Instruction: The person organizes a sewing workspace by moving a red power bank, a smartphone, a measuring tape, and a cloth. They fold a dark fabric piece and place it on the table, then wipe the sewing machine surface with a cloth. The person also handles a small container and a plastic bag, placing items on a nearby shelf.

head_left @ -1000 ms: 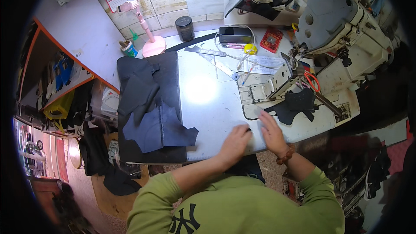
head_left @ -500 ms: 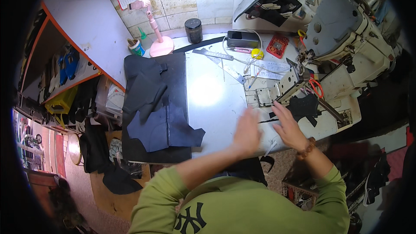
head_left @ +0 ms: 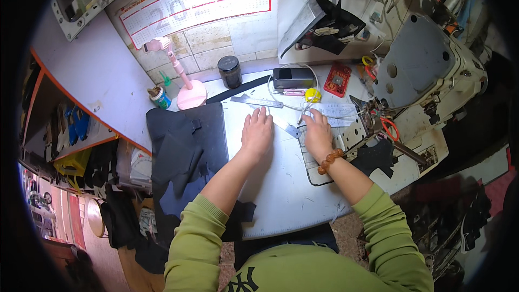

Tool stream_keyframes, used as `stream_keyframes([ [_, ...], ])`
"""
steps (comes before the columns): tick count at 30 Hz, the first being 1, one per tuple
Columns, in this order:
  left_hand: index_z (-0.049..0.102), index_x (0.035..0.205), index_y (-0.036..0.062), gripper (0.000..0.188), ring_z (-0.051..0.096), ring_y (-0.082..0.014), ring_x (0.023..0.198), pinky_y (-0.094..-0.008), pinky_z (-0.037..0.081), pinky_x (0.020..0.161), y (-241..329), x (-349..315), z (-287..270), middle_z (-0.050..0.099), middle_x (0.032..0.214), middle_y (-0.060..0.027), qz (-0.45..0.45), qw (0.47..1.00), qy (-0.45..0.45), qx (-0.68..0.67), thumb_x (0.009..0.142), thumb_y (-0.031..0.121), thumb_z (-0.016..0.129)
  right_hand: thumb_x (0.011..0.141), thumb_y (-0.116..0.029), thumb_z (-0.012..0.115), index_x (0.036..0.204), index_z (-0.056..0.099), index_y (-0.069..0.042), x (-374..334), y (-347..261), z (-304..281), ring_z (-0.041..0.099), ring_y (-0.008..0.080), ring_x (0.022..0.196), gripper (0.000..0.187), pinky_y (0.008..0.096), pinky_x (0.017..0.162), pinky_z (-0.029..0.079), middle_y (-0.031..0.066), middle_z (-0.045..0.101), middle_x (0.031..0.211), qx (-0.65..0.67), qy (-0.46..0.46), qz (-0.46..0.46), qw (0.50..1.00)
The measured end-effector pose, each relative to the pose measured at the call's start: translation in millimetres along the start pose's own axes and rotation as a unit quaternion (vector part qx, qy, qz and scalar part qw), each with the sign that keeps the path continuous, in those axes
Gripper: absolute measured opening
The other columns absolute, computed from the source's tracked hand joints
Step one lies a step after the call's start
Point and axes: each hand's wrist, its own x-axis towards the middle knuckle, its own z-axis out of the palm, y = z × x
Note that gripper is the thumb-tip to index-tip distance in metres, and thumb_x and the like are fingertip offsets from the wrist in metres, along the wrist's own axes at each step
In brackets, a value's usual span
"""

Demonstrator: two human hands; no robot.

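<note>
**Both hands forward on the white bench, at the metal ruler**

Half a second ago both hands lay close together near the front edge of the bench; now they are further up the bench (head_left: 281,184) and apart from each other. The left hand (head_left: 257,131) lies flat, palm down, fingers straight and slightly spread, on the bare white surface just left of a metal ruler (head_left: 285,125). The right hand (head_left: 318,135) rests palm down with fingers loosely curled at the ruler's right end; whether its fingertips grip the ruler or only touch it cannot be told, since the hand covers that end. The view itself has also shifted, so the wall calendar (head_left: 194,5) now shows more fully.

Hard to make out: the needle area of the sewing machine (head_left: 427,70) is crowded with small parts, and the dark fabric piece (head_left: 378,158) beside it is partly hidden by the machine bed and the right forearm. The stack of dark fabric (head_left: 186,151) on the left hangs over the bench edge, its lower part lost in shadow.

Counted: two hands, two rulers (a second ruler (head_left: 256,101) lies nearer the wall), one dark jar (head_left: 230,72), one pink stand (head_left: 186,89), one black box (head_left: 293,78), one yellow tape roll (head_left: 312,95), one red pad (head_left: 337,80), one bead bracelet (head_left: 330,161) on the right wrist.
</note>
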Motion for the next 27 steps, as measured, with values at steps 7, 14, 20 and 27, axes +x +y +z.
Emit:
stream_keyframes([
  [7,0.056,0.128,0.0074,0.047,0.044,-0.0307,0.133,-0.042,0.038,0.108,-49,54,-4,0.051,0.139,-0.0131,-0.007,1.0,0.02,0.0,0.081,0.005,0.059,0.085,-0.003,0.053,0.1,0.068,-0.008,37,-21,18,0.057,0.0302,0.103,0.022,0.0404,0.088,0.047,0.0116,0.061,0.104,0.006,-0.078,-0.141,0.987],
  [14,0.062,0.113,0.0126,0.035,0.051,-0.0329,0.113,-0.0429,0.046,0.096,-78,73,-6,0.055,0.112,-0.0136,-0.04,0.988,-0.129,-0.08,0.079,0.007,0.065,0.081,-0.015,0.066,0.108,0.065,-0.006,57,-31,23,0.057,0.0307,0.105,0.028,0.0432,0.088,0.049,0.013,0.059,0.106,0.041,-0.093,-0.1,0.99],
  [20,0.064,0.1,0.0109,0.036,0.051,-0.034,0.109,-0.0398,0.046,0.093,-68,55,-6,0.055,0.108,-0.013,0.014,0.984,-0.146,-0.1,0.071,0.021,0.082,0.074,-0.02,0.073,0.104,0.061,-0.006,41,-47,29,0.057,0.0295,0.103,0.035,0.043,0.085,0.05,0.0126,0.058,0.103,-0.025,-0.097,-0.088,0.991],
  [27,0.064,0.093,0.009,0.028,0.057,-0.0324,0.099,-0.0416,0.048,0.086,-35,24,-7,0.065,0.099,-0.0116,0.038,0.983,-0.141,-0.11,0.072,0.02,0.08,0.089,-0.011,0.052,0.103,0.054,-0.008,20,-41,24,0.064,0.0244,0.092,0.015,0.0373,0.075,0.055,0.0085,0.061,0.097,-0.15,-0.117,-0.131,0.973],
])
